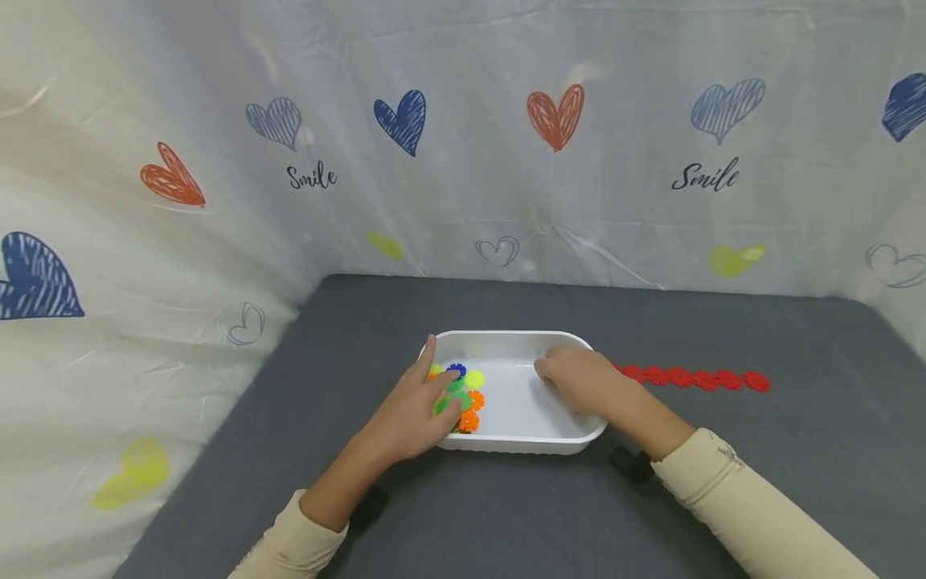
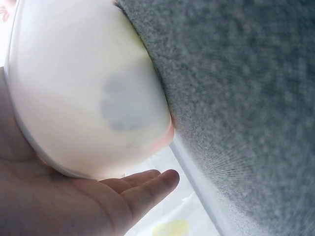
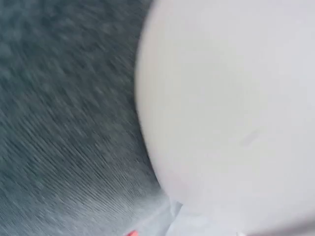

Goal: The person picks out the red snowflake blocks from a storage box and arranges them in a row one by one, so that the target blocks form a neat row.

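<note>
A white oblong tray [image 1: 517, 442] sits on the grey tabletop. Inside its left end lie several flower-shaped plastic discs [image 1: 469, 420] in orange, green, yellow and blue. My left hand [image 1: 405, 418] straddles the tray's left end and holds it, with thumb and a finger over the discs and other fingers along the outside. In the left wrist view the left palm [image 2: 64, 201] presses against the rim. At the tray's right end, my right hand [image 1: 589, 382] reaches in with curled fingers; whatever they hold is hidden. The right wrist view has the tray's wall [image 3: 221, 108].
To the right of the tray a row of joined red flower discs [image 1: 680, 377] lies on the grey table [image 1: 760, 458]. Its near end passes behind my right hand. A white curtain [image 1: 463, 193] printed with hearts hangs behind and at the left.
</note>
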{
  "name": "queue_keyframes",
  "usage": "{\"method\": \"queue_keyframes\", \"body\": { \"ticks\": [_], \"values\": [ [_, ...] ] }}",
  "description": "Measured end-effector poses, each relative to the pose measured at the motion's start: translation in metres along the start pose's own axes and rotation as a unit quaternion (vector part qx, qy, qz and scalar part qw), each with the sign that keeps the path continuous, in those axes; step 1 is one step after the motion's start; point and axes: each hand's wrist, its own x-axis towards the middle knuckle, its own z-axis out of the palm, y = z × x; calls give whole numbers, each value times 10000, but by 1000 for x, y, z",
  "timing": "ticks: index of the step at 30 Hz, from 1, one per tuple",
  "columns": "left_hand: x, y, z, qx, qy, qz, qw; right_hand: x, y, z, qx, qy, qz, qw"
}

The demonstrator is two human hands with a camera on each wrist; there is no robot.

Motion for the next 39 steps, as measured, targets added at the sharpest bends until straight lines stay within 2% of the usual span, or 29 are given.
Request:
{"method": "queue_keyframes", "body": {
  "ticks": [5,8,11,14,18,21,29,32,35,37,39],
  "values": [
    [0,0,-1,-14,32,-3,10000,3,8,-9,1231,-198,23,9922],
    [-1,1,-1,-37,16,16,10000,5,9,-10,1644,-271,409,9852],
    [0,2,-1,-68,6,33,10000,6,10,-6,1757,-92,700,9819],
    [0,2,0,-72,10,35,10000,6,10,-2,1795,340,873,9793],
    [0,2,-1,-65,26,42,10000,7,11,3,1754,949,793,9767],
    [-1,2,-1,-73,31,43,10000,7,11,5,1811,1202,726,9734],
    [-1,1,-1,-96,-4,38,9999,0,14,9,2137,1938,728,9547],
    [0,0,-1,-60,18,89,9999,-2,15,8,2128,2034,609,9538],
    [0,-1,-1,-25,47,119,9999,-4,14,7,2269,1918,661,9526],
    [0,-1,-1,-41,43,114,9999,-5,13,6,2519,1822,806,9470],
    [-1,-1,0,-63,24,88,9999,-5,12,5,2861,1762,1015,9364]
  ]
}}
